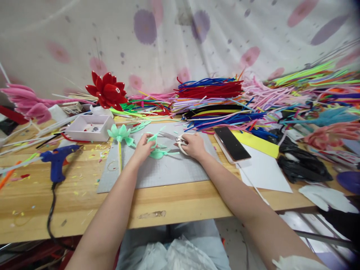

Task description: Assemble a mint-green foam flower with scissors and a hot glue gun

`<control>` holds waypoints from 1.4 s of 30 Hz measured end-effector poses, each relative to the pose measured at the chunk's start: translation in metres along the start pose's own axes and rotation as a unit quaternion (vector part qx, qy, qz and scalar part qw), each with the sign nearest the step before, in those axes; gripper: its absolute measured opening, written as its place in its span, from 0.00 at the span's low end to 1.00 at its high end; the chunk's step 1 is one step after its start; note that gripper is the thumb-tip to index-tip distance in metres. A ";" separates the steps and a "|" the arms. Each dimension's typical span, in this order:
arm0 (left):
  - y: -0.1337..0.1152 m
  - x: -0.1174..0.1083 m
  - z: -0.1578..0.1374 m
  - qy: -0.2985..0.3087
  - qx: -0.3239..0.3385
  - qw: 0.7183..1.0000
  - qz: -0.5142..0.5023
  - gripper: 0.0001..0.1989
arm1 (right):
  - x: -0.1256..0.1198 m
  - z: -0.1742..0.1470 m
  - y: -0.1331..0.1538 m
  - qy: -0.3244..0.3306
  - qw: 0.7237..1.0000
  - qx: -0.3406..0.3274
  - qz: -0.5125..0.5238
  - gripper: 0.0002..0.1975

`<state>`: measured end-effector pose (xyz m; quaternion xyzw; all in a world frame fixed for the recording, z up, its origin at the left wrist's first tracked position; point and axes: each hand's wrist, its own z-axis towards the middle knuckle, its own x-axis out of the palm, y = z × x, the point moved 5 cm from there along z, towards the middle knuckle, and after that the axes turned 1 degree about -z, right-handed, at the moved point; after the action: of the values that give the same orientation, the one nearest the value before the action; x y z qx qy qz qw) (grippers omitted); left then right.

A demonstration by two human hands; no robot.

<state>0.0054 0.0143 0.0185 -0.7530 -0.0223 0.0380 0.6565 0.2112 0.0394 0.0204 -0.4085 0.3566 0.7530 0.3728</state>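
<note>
My left hand [144, 149] is closed on a mint-green pipe-cleaner petal [155, 150], pinching it between thumb and fingers above the grey mat. My right hand [194, 144] grips a pair of scissors [168, 135] by the pale handles. Their blades point left, near the top of the petal; whether they touch it I cannot tell. Beside my left hand, on the mat's left side, is a mint-green pipe-cleaner flower [119, 132] with a pale yellowish stem. More mint-green strips [140, 127] lie toward the back of the mat.
A grey mat [174, 174] lies on the wooden table [180, 206]. Left are a blue glue gun [58, 161], a white box [73, 131] and a red flower [108, 90]. Pipe-cleaner bundles [210, 90] line the back. Right are a phone [232, 143], paper [266, 172] and a black bag [305, 165].
</note>
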 end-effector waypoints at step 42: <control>0.015 -0.015 0.013 -0.059 -0.023 0.981 -0.185 0.18 | 0.014 0.002 0.010 0.056 0.997 -0.047 -0.038 0.18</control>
<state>-0.0105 0.0234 0.0024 -0.7470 -0.2010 -0.0406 0.6324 0.1971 0.0399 0.0113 -0.4804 0.3252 0.7302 0.3609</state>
